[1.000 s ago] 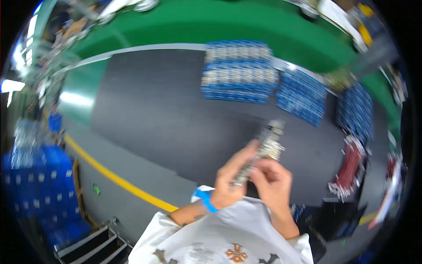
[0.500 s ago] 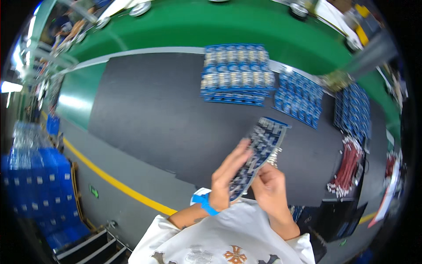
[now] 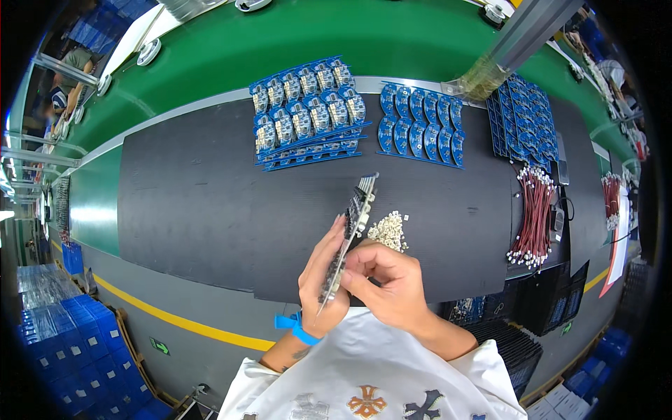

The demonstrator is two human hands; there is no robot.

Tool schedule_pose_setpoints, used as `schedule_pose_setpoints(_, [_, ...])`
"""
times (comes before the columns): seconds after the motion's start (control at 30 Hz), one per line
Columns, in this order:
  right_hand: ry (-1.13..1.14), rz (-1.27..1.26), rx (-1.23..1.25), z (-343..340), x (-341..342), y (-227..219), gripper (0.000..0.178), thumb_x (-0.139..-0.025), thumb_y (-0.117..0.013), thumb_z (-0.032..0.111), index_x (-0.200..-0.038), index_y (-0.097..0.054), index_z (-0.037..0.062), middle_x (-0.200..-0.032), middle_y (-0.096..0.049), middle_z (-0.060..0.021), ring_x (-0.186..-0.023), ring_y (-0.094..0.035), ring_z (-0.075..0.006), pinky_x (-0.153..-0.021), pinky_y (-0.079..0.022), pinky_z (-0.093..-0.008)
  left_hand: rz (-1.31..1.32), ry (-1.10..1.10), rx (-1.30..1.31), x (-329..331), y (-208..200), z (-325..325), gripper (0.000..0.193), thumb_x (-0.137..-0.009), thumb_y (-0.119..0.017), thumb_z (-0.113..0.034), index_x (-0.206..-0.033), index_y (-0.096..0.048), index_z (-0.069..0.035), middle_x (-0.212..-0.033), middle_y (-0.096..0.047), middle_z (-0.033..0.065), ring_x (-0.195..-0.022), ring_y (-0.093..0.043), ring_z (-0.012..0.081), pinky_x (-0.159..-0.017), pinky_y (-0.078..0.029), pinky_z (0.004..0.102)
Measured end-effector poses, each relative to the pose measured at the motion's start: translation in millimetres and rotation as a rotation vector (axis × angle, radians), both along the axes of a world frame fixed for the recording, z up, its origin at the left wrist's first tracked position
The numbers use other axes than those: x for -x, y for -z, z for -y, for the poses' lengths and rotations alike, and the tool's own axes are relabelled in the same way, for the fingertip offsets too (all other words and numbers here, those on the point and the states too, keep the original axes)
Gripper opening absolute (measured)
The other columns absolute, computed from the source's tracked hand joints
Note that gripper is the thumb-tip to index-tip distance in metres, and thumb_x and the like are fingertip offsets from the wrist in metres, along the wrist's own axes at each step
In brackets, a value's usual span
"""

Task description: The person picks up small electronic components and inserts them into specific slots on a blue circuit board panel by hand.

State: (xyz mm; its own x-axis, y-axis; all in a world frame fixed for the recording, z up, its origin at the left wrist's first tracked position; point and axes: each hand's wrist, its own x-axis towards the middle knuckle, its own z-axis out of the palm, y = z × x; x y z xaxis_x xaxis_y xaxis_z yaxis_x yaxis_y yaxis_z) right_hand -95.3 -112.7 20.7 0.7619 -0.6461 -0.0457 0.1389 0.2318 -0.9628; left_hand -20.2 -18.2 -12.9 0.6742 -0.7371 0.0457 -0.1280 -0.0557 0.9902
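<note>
A circuit board panel (image 3: pixel 359 207) stands tilted and nearly edge-on above the front of the bench. My left hand (image 3: pixel 320 276) supports it from the left, palm and fingers along its component side. On the other face, my right hand (image 3: pixel 392 281) has thumb and index finger pinched against the board; whatever lies between the fingertips is hidden. White pieces sit along that face. Just beyond my right hand, a loose pile of small white connectors (image 3: pixel 388 231) lies on the black mat (image 3: pixel 203 189). A blue strap (image 3: pixel 297 327) circles my left wrist.
Stacked blue board panels (image 3: pixel 308 112) lie at the back, with another panel (image 3: pixel 420 126) to their right. Farther right are more blue boards (image 3: pixel 523 119) and a bundle of red wires (image 3: pixel 535 217) with white ends. A metal post (image 3: pixel 518 49) rises behind.
The board has turned from showing its component face to nearly edge-on. Its top has swung left, my right hand has come up along its other face, and the connector pile is now in plain sight.
</note>
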Motion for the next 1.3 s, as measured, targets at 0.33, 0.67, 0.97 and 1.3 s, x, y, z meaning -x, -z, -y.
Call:
schedule_pose_setpoints(0.33, [-0.120, -0.084, -0.399, 4, 9, -7, 0.013, -0.087, -0.053, 0.006, -0.094, -0.053, -0.0048, -0.075, -0.059, -0.0053, -0.065, -0.056, -0.0071, -0.057, -0.046, -0.0196, 0.199, 0.004, 0.152, -8, -3, 15, 0.039, -0.080, -0.055, -0.005, -0.117, -0.047, 0.004, -0.122, -0.047, 0.0240, -0.111, -0.049, 0.0304, -0.091, -0.040, 0.0362])
schedule_pose_setpoints(0.67, [-0.160, -0.181, -0.409, 7, 17, -18, 0.015, -0.088, -0.050, 0.008, -0.095, -0.051, -0.0053, -0.064, -0.057, -0.0060, -0.051, -0.052, -0.0082, -0.045, -0.043, -0.0207, 0.303, 0.026, 0.110, -7, -2, 16, 0.042, -0.076, -0.058, -0.005, -0.116, -0.049, 0.005, -0.122, -0.046, 0.0258, -0.114, -0.046, 0.0362, -0.093, -0.038, 0.0391])
schedule_pose_setpoints(0.97, [-0.248, -0.149, -0.426, 10, 12, -15, 0.012, -0.088, -0.050, 0.006, -0.091, -0.049, -0.0056, -0.058, -0.057, -0.0088, -0.047, -0.053, -0.0098, -0.042, -0.043, -0.0214, -0.064, -0.198, 0.022, 1, 5, 8, 0.028, -0.082, -0.044, 0.008, -0.110, -0.049, 0.009, -0.103, -0.059, 0.0167, -0.094, -0.056, 0.0193, -0.081, -0.043, 0.0282])
schedule_pose_setpoints(1.3, [0.061, -0.049, 0.262, 7, 10, 1, 0.013, -0.076, -0.064, 0.000, -0.087, -0.058, -0.0036, -0.073, -0.059, -0.0074, -0.061, -0.058, -0.0094, -0.052, -0.045, -0.0211, 0.081, -0.070, -0.016, -3, 9, 1, 0.037, -0.076, -0.045, 0.013, -0.112, -0.048, 0.007, -0.117, -0.051, 0.0223, -0.108, -0.051, 0.0334, -0.091, -0.040, 0.0348])
